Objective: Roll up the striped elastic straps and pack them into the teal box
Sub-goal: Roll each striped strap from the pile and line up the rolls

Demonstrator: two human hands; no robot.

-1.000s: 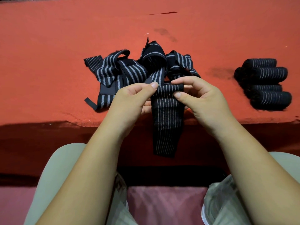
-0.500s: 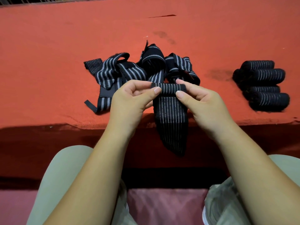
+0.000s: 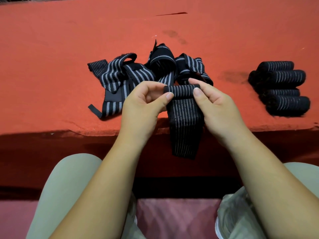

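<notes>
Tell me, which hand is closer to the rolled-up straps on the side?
Right. The right hand pinches the end of the strap nearer the rolls; the left hand pinches the other end, farther away.

No text, label, brand, number or sign could be read anywhere. The striped strap (image 3: 183, 118) carried only thin pale lines on black (a woven pattern, not lettering). The same plain stripes ran over the loose straps (image 3: 120, 78) and the finished rolls (image 3: 283, 88) lying on the red bench (image 3: 51, 49).
</notes>
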